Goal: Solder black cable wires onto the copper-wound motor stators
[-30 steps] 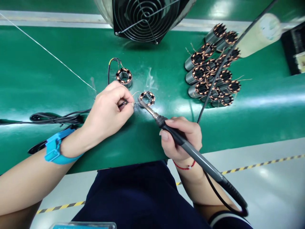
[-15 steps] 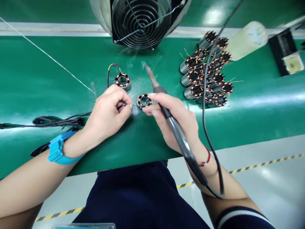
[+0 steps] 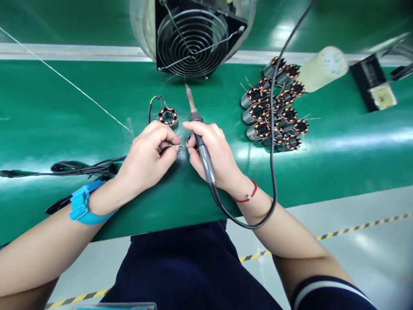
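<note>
I'm leaning both forearms in over the near edge of the table (image 3: 155, 211), wrists angling toward each other. My left hand (image 3: 148, 150) is pinching a thin wire (image 3: 174, 145) between thumb and forefinger. My right hand (image 3: 214, 150) is gripping the soldering iron (image 3: 206, 161), its tip pointing toward the far edge, while my fingertips are reaching the copper-wound ring (image 3: 188, 140); I can't tell how firmly they're holding it. That ring is sitting about midway between the near and far edges, just beside my left fingertips.

Half a second ago the ring was showing fully; now my right fingers are covering most of it, and the iron is standing straighter. A second ago its tip was at the ring.

A second ring (image 3: 168, 117) is standing just beyond my left hand. The fan (image 3: 193, 54) is facing me at the far edge. To the right, a cluster of wound cylinders (image 3: 254, 113) is standing near a pale bottle (image 3: 322, 69), and the iron's cord (image 3: 273, 146) is crossing in front of them.
</note>
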The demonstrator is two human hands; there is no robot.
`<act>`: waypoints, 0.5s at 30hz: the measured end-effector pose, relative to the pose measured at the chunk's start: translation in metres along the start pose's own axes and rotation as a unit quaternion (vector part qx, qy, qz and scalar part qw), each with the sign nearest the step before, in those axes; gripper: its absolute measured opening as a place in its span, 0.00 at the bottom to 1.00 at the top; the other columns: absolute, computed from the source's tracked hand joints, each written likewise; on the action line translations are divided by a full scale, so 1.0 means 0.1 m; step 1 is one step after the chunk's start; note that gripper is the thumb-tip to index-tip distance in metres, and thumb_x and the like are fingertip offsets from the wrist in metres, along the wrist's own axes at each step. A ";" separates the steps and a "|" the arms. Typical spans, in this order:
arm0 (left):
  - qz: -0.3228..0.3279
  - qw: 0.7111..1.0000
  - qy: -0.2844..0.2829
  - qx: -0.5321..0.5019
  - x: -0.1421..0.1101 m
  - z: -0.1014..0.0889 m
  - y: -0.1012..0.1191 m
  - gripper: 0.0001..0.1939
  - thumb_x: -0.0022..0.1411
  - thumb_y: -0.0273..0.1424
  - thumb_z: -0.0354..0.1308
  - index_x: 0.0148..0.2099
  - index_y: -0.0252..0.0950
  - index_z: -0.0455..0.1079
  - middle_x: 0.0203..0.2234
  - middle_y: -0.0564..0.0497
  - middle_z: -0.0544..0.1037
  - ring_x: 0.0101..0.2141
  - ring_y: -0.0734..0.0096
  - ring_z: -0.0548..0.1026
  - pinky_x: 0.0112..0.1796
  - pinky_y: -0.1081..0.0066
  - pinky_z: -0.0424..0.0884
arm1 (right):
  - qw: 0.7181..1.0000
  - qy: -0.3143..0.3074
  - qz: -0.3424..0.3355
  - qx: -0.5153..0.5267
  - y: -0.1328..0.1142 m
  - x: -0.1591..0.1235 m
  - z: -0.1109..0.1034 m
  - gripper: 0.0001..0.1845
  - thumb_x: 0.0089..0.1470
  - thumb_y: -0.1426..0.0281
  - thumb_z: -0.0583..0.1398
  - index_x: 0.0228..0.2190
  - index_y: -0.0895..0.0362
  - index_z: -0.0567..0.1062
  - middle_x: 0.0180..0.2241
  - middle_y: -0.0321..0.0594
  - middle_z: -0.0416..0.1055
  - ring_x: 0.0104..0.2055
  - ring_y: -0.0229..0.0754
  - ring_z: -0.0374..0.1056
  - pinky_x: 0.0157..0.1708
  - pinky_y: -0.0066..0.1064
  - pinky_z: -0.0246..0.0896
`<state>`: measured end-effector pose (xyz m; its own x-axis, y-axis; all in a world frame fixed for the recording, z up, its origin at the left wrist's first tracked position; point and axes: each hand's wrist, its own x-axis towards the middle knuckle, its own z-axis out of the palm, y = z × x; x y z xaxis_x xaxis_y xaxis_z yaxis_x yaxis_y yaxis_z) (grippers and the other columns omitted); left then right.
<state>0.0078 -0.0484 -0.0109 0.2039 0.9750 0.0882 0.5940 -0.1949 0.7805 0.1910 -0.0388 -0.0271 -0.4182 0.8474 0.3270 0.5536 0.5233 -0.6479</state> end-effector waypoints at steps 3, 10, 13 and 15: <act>-0.075 0.994 -0.044 -0.062 0.02 -0.07 -0.06 0.13 0.57 0.28 0.58 0.46 0.40 0.66 0.37 0.52 0.76 0.25 0.76 0.71 0.27 0.72 0.68 | 0.999 0.031 0.000 0.016 0.03 -0.02 0.02 0.26 0.54 0.75 0.56 0.54 0.50 0.62 0.39 0.36 0.75 0.44 0.47 0.67 0.47 0.41 0.62; -0.201 0.959 -0.131 -0.150 0.13 -0.21 -0.02 0.08 0.56 0.34 0.60 0.29 0.35 0.70 0.17 0.56 0.68 0.18 0.78 0.64 0.20 0.76 0.60 | 1.000 -0.003 -0.013 0.009 0.11 -0.04 0.07 0.30 0.52 0.74 0.57 0.57 0.50 0.59 0.45 0.39 0.74 0.49 0.48 0.66 0.51 0.42 0.59; -0.207 0.957 -0.091 -0.184 0.13 -0.19 -0.01 0.06 0.51 0.33 0.63 0.28 0.35 0.73 0.20 0.54 0.72 0.21 0.78 0.66 0.22 0.76 0.60 | 1.000 -0.011 -0.016 0.011 0.09 -0.07 0.05 0.30 0.51 0.74 0.57 0.56 0.52 0.60 0.40 0.38 0.75 0.45 0.47 0.67 0.50 0.42 0.58; -0.212 0.954 -0.091 -0.190 0.12 -0.16 -0.01 0.07 0.50 0.34 0.64 0.28 0.35 0.74 0.22 0.53 0.75 0.24 0.75 0.69 0.24 0.75 0.63 | 0.999 -0.014 -0.026 0.015 0.07 -0.08 0.04 0.30 0.51 0.74 0.57 0.56 0.53 0.61 0.40 0.38 0.75 0.44 0.47 0.66 0.50 0.42 0.58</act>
<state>-0.0031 -0.0349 -0.0010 0.1614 0.9161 -0.3670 0.3347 0.2990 0.8936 0.1958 -0.0425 -0.0371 -0.4668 0.8156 0.3419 0.5089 0.5639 -0.6504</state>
